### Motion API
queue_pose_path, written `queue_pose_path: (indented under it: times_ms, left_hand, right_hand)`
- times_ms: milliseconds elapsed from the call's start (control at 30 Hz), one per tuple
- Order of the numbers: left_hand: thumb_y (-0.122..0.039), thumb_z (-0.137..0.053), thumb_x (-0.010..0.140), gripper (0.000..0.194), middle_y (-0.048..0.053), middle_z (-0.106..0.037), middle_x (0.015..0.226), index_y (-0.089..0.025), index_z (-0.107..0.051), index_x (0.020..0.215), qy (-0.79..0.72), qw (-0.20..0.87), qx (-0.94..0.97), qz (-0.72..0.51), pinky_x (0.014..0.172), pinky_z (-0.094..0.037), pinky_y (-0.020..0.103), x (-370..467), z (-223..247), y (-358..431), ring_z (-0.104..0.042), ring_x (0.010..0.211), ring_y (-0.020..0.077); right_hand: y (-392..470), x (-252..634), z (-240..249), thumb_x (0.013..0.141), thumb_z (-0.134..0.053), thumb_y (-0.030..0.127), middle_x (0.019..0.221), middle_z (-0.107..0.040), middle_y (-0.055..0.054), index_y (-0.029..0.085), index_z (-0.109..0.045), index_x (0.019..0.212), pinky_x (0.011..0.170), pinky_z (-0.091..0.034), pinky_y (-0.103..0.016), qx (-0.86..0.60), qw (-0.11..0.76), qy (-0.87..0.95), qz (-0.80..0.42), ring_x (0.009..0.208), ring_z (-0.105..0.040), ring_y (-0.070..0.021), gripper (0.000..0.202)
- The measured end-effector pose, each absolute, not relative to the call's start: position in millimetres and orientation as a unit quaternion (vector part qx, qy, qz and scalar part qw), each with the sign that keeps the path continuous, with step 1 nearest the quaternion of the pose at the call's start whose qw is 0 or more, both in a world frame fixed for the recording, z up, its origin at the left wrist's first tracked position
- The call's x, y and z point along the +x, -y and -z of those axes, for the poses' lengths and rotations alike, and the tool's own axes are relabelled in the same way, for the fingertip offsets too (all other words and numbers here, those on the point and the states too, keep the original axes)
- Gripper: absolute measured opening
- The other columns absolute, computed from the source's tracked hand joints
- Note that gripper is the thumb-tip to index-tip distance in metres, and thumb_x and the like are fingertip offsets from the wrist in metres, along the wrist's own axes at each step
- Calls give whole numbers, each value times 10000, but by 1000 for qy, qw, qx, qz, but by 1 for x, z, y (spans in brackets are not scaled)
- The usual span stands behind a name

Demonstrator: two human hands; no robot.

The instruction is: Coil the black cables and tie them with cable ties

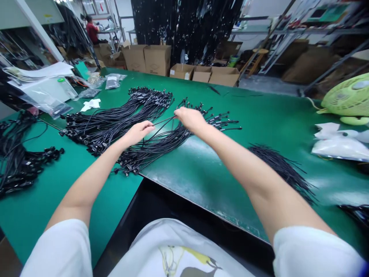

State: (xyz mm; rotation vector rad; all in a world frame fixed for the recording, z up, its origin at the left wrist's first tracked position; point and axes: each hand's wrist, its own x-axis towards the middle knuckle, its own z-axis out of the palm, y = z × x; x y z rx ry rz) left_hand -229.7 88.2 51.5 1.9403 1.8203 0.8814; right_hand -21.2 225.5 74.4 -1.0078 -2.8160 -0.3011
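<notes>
A thin black cable (163, 121) stretches between my two hands, just above the table. My left hand (140, 132) is closed on its nearer left part. My right hand (188, 117) pinches it farther along, over the ends of a pile of similar black cables (170, 141). That pile lies under and between my hands, its connectors toward the near left edge. Beyond my left hand spreads a larger heap of black cables (115, 119) with connectors at both ends. My fingers hide the cable where they grip it.
The green table (201, 184) has a gap at its near edge. More black cables (25, 165) lie at far left, a bundle of thin black strips (279, 169) at right. A green fan (347, 98) and white bag (340, 148) stand right. Cardboard boxes (157, 59) line the back; a person (92, 30) sits beyond.
</notes>
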Motion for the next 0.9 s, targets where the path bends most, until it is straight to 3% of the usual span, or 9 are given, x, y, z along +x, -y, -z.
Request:
queue_pose_path:
  times_ms: [100,267,333,467,567,667,733,800,900]
  left_hand:
    - [-323,-507,854,218,-10,-588,651,-179,-661,798,-650,235,678,-250,640,-413,262,-257,-56,-88,-541,641,150]
    - [-316,-456,890,261,21,-647,777,-180,-679,885,-627,37,645,-436,737,-431,266,-250,-88,-98,-580,743,156]
    - [-332,-496,882,244,27,-667,797,-181,-688,894,-614,22,670,-417,755,-432,276,-255,-102,-103,-591,756,166]
    - [-264,-605,781,133,9,-604,603,-187,-661,688,-685,42,639,-347,697,-416,289,-298,-100,-103,-553,645,173]
    - [-291,-591,773,146,11,-596,610,-175,-654,710,-684,116,546,-470,689,-438,278,-312,-88,-95,-551,633,155]
    - [-367,-587,799,221,21,-638,702,-165,-666,841,-595,190,532,-572,736,-473,283,-284,-86,-93,-595,679,146]
    - [-383,-579,823,240,33,-673,776,-175,-680,888,-554,187,601,-544,782,-472,288,-257,-90,-96,-625,750,157]
    - [-367,-565,841,220,30,-695,817,-200,-696,901,-557,157,679,-453,803,-455,282,-243,-93,-98,-633,799,168]
    - [-310,-637,770,97,-2,-674,702,-228,-682,745,-630,119,705,-302,753,-433,270,-254,-86,-94,-622,742,177]
  right_hand:
    - [-240,-5,-103,1003,-293,265,1043,-649,-153,133,-595,1117,666,-392,-290,-340,72,920,180,888,-643,-244,349]
    - [-256,18,-127,997,-345,355,998,-664,-155,130,-620,1088,684,-383,-306,-371,63,905,197,869,-629,-244,367]
    - [-263,30,-126,985,-383,359,1011,-669,-147,139,-636,1076,689,-385,-302,-365,50,910,188,877,-626,-235,347]
    - [-280,65,-121,968,-407,275,1049,-666,-180,114,-671,1046,731,-400,-322,-417,51,894,159,931,-626,-251,318]
    - [-279,79,-113,964,-395,230,1058,-660,-228,68,-682,1055,785,-416,-358,-458,93,879,97,992,-619,-285,342]
    - [-255,55,-100,964,-435,324,1243,-603,-189,105,-549,1310,851,-437,-333,-408,155,898,47,1057,-597,-249,425]
    - [-232,24,-93,934,-503,396,1302,-577,-138,155,-484,1378,859,-447,-302,-317,158,935,-21,1025,-601,-212,505]
    - [-216,-4,-89,931,-507,387,1207,-638,-97,183,-586,1269,816,-449,-289,-251,119,957,-80,948,-615,-197,403]
    - [-213,-20,-91,973,-398,294,1091,-682,-89,182,-672,1082,743,-418,-287,-327,133,935,-31,925,-618,-206,315]
